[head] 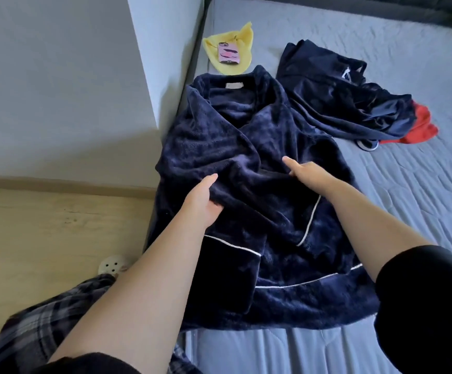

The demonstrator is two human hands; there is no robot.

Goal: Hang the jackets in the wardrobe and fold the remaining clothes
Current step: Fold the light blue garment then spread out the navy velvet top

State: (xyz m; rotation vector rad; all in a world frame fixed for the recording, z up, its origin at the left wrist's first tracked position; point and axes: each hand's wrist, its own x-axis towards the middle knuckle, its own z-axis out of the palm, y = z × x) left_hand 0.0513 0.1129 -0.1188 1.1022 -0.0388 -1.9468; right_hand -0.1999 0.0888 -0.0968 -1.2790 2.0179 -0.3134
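Observation:
A dark navy fleece robe (246,147) with white piping lies spread on the grey bed (381,211), collar pointing away from me. My left hand (201,202) grips a fold of its left front panel, thumb on top and fingers tucked under the fabric. My right hand (304,171) lies on the middle of the robe with the thumb pointing left; its fingers curl into the fabric. A heap of dark navy clothes (335,98) with a red garment (421,125) under it sits further back on the right.
A yellow cloth (242,37) with a phone in a pink case (228,54) on it lies near the bed's far left edge. A white wall (57,90) and wooden floor (44,225) are on the left. A white perforated slipper (111,264) is by my plaid-trousered leg.

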